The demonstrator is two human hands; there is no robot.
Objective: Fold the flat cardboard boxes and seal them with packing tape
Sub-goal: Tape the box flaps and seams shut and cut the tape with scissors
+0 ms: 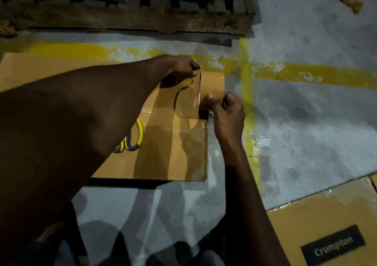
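Note:
A folded brown cardboard box lies on the concrete floor in the middle of the view. A strip of clear brownish packing tape runs down its top. Above its far right corner, my right hand grips the tape roll, thumb on its outer face. My left hand pinches the free end of the tape and holds it stretched away from the roll over the box. Yellow-and-grey scissors lie on the box, partly hidden by my left forearm.
A wooden pallet stacked with flat grey sheets runs across the back. Yellow painted lines cross the floor. A taped box with a "Crumpton" label sits at the lower right. My legs fill the bottom edge.

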